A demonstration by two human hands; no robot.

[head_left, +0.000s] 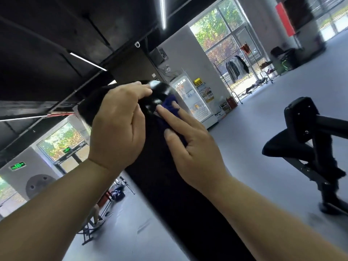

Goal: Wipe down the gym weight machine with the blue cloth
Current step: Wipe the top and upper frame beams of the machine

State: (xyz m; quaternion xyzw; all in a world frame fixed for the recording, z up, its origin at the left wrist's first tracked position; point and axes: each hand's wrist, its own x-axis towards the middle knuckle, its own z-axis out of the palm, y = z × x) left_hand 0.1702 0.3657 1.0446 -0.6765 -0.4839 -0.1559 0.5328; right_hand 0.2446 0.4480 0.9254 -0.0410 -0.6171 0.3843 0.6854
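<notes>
A tall black column of the weight machine [175,194] runs up the middle of the tilted view to a glossy rounded top [158,91]. My left hand [120,125] grips that top, fingers curled over it from the left. My right hand [190,146] presses the dark blue cloth [170,102] flat against the column's right face just under the top, fingers straight. Most of the cloth is hidden beneath the fingers.
A black padded seat and arm of another machine [301,136] stand at the right. A white drinks fridge [195,102] is behind the column, with a clothes rack [237,66] by the windows. Grey floor [254,151] spreads to the right.
</notes>
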